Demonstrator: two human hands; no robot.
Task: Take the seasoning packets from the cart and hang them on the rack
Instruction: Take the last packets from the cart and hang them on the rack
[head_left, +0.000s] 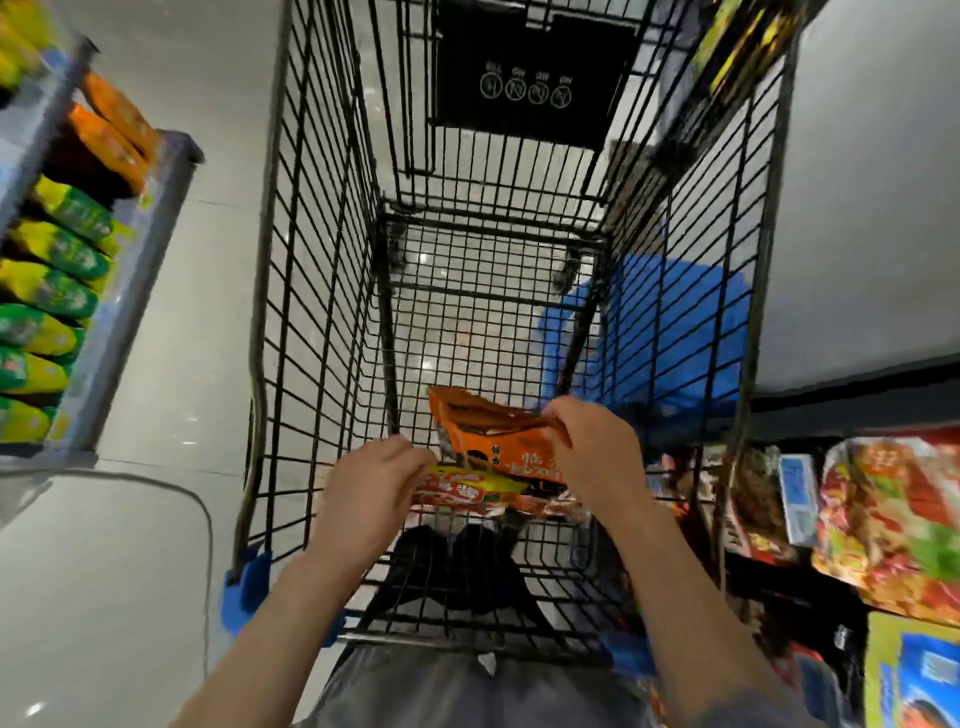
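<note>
Your left hand (371, 486) lower centre of frame, fingers curled, pinching. Your right hand (597, 447) just right of it, fingers curled, gripping. Forearms bare, converging upward.

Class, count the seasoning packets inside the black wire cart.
2 clearly visible: an orange-brown foil packet pinched by the right hand, and a red-yellow packet gripped by the left hand. Others may lie hidden beneath.

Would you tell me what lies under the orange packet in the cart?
A red-and-yellow packet lies under the orange packet; the hands hide its ends and whatever sits beneath.
</note>
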